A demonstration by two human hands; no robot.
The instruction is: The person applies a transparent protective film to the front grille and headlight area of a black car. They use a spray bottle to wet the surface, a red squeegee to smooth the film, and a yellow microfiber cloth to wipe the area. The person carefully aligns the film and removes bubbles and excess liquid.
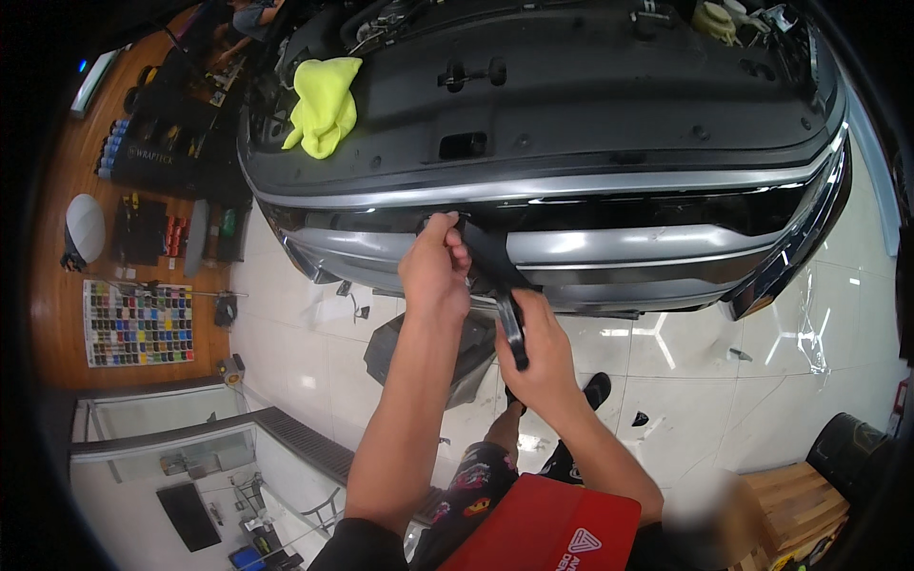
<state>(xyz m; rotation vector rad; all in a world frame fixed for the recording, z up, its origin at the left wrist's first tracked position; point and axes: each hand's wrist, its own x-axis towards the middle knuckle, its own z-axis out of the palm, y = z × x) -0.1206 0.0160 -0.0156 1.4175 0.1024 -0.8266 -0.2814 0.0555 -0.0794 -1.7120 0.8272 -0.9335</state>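
Observation:
A black strip of film (pixel 489 255) runs from the front trim of a car (pixel 628 246) down toward me. My left hand (pixel 438 266) is closed in a pinch on the strip's upper part, right up against the silver and black trim. Lower and to the right, my right hand (pixel 541 347) grips the strip's loose, glossy end, with the fingers wrapped round it. Between the two hands the strip looks stretched and slightly twisted. Part of the trim behind my left hand is hidden.
A yellow-green cloth (pixel 326 107) lies on the black cover of the open engine bay. Beneath the bumper sits a dark grey box-like thing (pixel 405 347). Black scraps (pixel 641 419) lie on the white tiled floor. A wooden stool or box (pixel 790 514) stands at the lower right.

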